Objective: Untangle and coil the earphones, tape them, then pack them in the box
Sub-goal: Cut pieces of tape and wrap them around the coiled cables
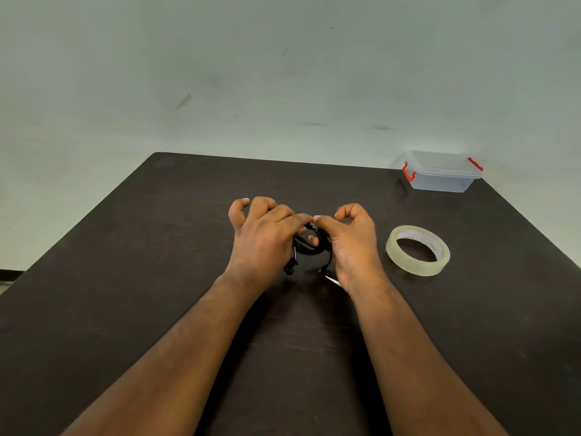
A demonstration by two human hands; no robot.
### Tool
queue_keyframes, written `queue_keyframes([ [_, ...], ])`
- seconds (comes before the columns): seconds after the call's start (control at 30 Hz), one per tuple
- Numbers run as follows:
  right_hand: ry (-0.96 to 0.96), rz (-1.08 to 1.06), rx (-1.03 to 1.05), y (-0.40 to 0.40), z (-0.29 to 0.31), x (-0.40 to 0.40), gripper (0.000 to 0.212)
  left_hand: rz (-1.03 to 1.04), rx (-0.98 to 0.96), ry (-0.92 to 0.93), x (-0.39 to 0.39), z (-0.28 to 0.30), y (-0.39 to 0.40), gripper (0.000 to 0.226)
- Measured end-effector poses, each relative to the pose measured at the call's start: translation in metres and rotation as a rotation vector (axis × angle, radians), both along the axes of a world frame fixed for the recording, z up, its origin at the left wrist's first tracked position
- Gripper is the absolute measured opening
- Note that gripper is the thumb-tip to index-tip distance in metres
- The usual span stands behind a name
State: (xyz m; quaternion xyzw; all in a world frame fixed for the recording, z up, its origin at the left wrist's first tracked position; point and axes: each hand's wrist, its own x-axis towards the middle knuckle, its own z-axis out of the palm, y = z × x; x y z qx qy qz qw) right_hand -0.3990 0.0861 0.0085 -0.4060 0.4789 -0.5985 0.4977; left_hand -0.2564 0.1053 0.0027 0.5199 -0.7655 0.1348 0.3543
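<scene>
Black earphones (311,247), coiled, are pinched above the table (157,278) centre between left hand (264,237) and right hand (352,243); earbuds hang toward the viewer. Tape roll (418,250) lies right, box (443,173) far right.

Both bare forearms are stretched forward from the lower edge of the view and drawn together towards the middle. The left hand (262,237) is held palm down, its forefinger and thumb closed on the coiled earphones (309,250), while its other fingers are raised and loosely curled. The right hand (352,240) is turned with its back to the right; its thumb and forefinger are pinched on the top of the same coil, and its remaining fingers are bent inwards. The fingertips of the two hands are brought almost together.
</scene>
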Motion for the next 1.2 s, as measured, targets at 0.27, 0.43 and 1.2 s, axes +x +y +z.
queue_keyframes([
  [0.27,0.401,0.186,-0.18,0.0,-0.001,-0.001,0.044,0.17,0.103,0.056,0.002,0.0,-0.003,0.021],
  [0.43,0.696,0.048,-0.432,-0.002,-0.004,-0.001,0.049,0.171,0.178,0.079,-0.001,-0.004,-0.003,0.021],
  [1.2,1.022,0.007,-0.851,-0.001,-0.005,-0.012,0.046,-0.481,0.909,1.059,0.007,0.012,0.004,0.023],
])
